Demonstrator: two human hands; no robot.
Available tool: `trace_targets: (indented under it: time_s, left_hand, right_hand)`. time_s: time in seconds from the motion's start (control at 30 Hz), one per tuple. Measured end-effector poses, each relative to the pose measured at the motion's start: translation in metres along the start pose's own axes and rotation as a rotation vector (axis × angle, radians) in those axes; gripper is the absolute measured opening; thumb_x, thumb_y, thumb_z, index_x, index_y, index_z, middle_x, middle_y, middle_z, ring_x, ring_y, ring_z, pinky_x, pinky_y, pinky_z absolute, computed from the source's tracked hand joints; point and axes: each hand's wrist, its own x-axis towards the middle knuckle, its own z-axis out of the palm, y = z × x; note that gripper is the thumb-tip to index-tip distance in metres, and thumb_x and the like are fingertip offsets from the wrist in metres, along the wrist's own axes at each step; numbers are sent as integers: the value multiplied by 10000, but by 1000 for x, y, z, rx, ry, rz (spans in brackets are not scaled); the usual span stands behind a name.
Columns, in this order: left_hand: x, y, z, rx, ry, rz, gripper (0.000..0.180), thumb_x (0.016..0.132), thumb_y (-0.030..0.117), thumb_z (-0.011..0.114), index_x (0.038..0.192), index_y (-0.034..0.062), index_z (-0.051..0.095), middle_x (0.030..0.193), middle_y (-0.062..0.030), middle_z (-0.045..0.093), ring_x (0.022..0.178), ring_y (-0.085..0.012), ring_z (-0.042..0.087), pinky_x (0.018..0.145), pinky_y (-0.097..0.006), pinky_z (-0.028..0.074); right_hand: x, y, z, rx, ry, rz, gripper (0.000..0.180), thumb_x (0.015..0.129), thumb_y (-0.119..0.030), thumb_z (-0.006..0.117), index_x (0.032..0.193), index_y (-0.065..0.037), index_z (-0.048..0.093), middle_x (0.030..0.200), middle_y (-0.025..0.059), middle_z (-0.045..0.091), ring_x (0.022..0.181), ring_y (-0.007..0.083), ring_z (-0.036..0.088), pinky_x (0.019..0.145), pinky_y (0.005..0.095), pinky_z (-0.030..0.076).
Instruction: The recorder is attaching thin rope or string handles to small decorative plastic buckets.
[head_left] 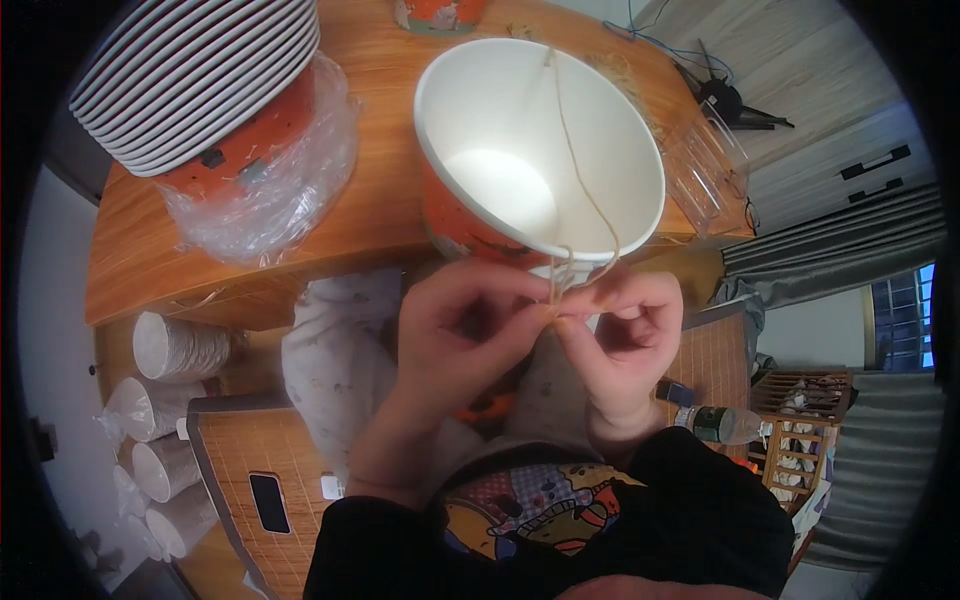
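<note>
Twine (585, 190) — thin and tan — runs down across the mouth of a large paper cup (540, 150) and ends in a small loop at its near rim, where both hands meet. That cup is white inside and orange outside, tilted toward the person, its near rim just above the knuckles; it holds nothing but the strand crossing its opening. Left hand (455, 325) is curled nearly closed, thumb and forefinger pinching the twine at the loop. Right hand (625, 330) mirrors it, fingertips pressed on the same strand and touching the left fingertips. Behind the cup lies a wooden table (370, 215). On its left end, a nested stack of cups (200, 75) sits half in a crumpled clear plastic sleeve (280, 190). Below the table's left side, more bagged cups (165, 410) lie on the floor — each nested in another. A plastic bottle (725, 423) lies at lower right.
</note>
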Motion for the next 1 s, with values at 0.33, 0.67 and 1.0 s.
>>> trace_targets:
  time_s: [0.33, 0.67, 1.0]
  left_hand:
    - [6, 1, 3, 445, 119, 473, 240, 724, 26, 824, 934, 97, 729, 699, 2, 579, 559, -99, 532, 511, -241, 425]
    - [3, 5, 1, 951, 145, 818, 252, 697, 51, 789, 941, 114, 774, 771, 9, 586, 582, -160, 565, 516, -270, 465]
    - [1, 8, 5, 996, 209, 756, 199, 714, 82, 764, 905, 136, 759, 729, 19, 597, 591, -167, 585, 520, -288, 492]
  right_hand:
    - [-1, 2, 8, 74, 104, 23, 413, 869, 103, 680, 1053, -65, 350, 973, 144, 699, 840, 117, 564, 821, 255, 463]
    - [-1, -1, 8, 14, 131, 41, 426, 861, 101, 690, 1043, -67, 343, 941, 149, 711, 844, 116, 565, 821, 253, 456]
    - [4, 0, 5, -176, 70, -124, 426, 830, 108, 714, 1061, -63, 400, 956, 143, 731, 816, 145, 570, 785, 271, 436]
